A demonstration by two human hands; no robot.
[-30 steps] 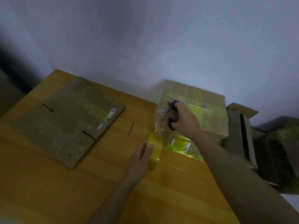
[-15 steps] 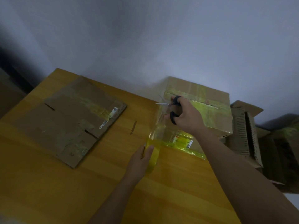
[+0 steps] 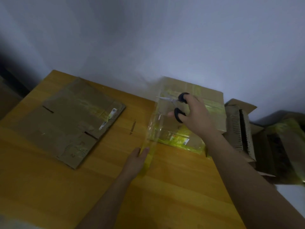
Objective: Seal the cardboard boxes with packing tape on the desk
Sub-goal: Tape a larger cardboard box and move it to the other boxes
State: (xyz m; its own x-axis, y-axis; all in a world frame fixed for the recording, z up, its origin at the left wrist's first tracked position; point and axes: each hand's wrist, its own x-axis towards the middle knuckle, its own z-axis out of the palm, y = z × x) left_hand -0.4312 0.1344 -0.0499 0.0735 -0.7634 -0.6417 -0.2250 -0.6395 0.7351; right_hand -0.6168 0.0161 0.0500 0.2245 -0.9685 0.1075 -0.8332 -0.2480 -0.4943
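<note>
Brown cardboard box, yellowish tape strips

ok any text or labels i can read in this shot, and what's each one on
Nothing can be read.
Flattened cardboard: white barcode stickers, print too small and blurred to read.
Taped box: a sticker with a barcode and a red mark on the front face, blurred and unreadable.
Tape roll in the left hand and scissors in the right hand: no print visible.
</note>
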